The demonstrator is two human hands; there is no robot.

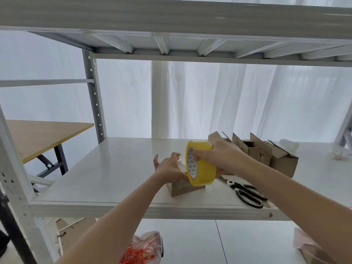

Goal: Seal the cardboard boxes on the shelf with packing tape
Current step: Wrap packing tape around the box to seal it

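**White curtain, white rack, and a yellow roll held over a small box**

White curtain (209, 100) hangs across the whole back of the room, with a white metal rack (94, 100) standing in front of it. Off to the left, beyond the rack's upright, stands a wooden table (42, 136) on dark legs. The rack's broad white shelf (118, 168) carries everything that matters.

Towards the back right of the shelf sits a cluster of open cardboard boxes (282, 162), flaps standing up, one marked 13. Just in from the front edge, near the middle, lies a small cardboard box (182, 188). The left hand (169, 167) rests its palm on top of this box, fingers spread apart and reaching away from the person; something white under them is too blurred to name.

The tape roll (204, 168), yellow with a printed white core, stands on edge directly over the small box's right end, its rim at or just above the cardboard. The right hand (219, 157) grips it from the right: the thumb lies across the core's near face, and the fingers (221, 173) curl round the yellow band from behind and below.

Black-handled scissors (249, 195) lie flat near the front edge, just right of the small box. Below the shelf, a plastic bag (142, 248) holds orange ties.
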